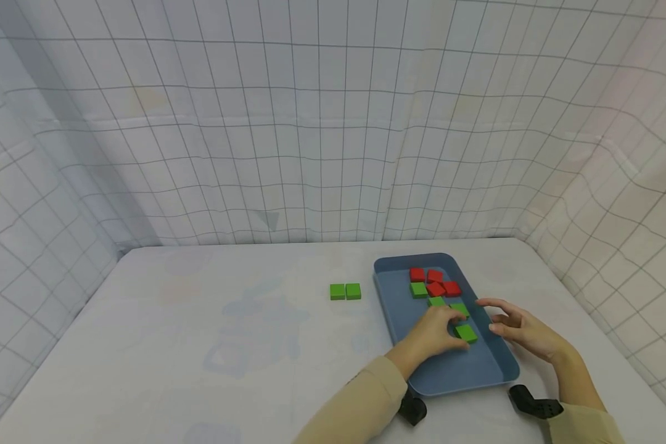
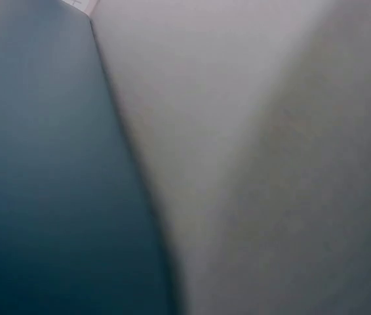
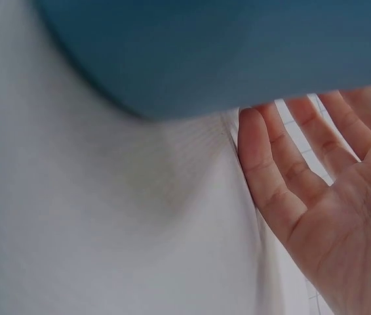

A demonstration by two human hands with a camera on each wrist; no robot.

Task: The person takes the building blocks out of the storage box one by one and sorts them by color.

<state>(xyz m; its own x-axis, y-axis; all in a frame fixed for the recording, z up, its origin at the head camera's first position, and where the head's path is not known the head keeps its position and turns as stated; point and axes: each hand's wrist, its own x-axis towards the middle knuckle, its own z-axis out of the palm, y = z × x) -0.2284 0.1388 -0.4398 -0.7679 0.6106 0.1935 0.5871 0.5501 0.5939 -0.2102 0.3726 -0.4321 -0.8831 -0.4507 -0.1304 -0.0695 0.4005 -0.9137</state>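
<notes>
A blue tray (image 1: 399, 320) holds several red blocks (image 1: 417, 274) toward its far end and several green blocks (image 1: 419, 290) nearer the middle. My left hand (image 1: 434, 333) reaches over the tray from the near left side. Its thumb and fingers are spread, with one green block (image 1: 466, 333) lying just beyond the gap between them. Beside the tray's right rim is my right hand (image 1: 527, 333), fingers loosely bent and holding nothing. The right wrist view shows that palm and its fingers (image 3: 256, 141) close to the tray's edge. Only tray wall and table fill the left wrist view.
Two green blocks (image 1: 345, 291) lie side by side on the white table (image 1: 172, 333), left of the tray. A grid-patterned white curtain (image 1: 322, 135) encloses the back and both sides. Black wrist devices (image 1: 533, 404) sit at both sleeves.
</notes>
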